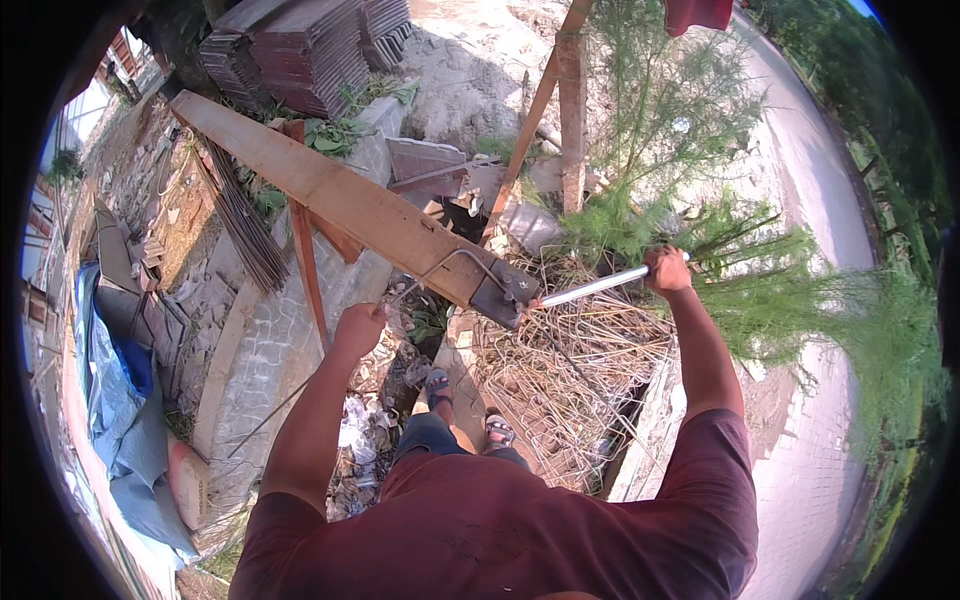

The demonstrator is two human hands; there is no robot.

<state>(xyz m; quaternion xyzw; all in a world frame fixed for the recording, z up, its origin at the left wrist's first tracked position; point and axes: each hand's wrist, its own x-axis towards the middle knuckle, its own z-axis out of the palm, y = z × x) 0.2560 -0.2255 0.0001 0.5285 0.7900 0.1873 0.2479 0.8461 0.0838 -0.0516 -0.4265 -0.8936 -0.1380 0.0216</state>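
Note:
My left hand (360, 328) is closed around a thin steel rod (430, 271). The rod has a bend above the wooden plank (320, 187), and a long straight length trails down to the left behind my forearm. A dark metal plate (492, 302) is fixed on the plank's near end, where the rod's bent end lies. My right hand (665, 270) grips the far end of a silver pipe (597, 286), whose other end meets the plate. Beneath the plank's end lies a heap of bent steel rods (575, 370).
Straight rods (243, 222) lean against the plank's left side. Stacked ridged sheets (305, 60) stand behind. Feathery green branches (740, 270) crowd my right hand. A blue tarp (120, 400) lies at left, a paved road (810, 470) runs at right, and wooden posts (572, 120) rise ahead.

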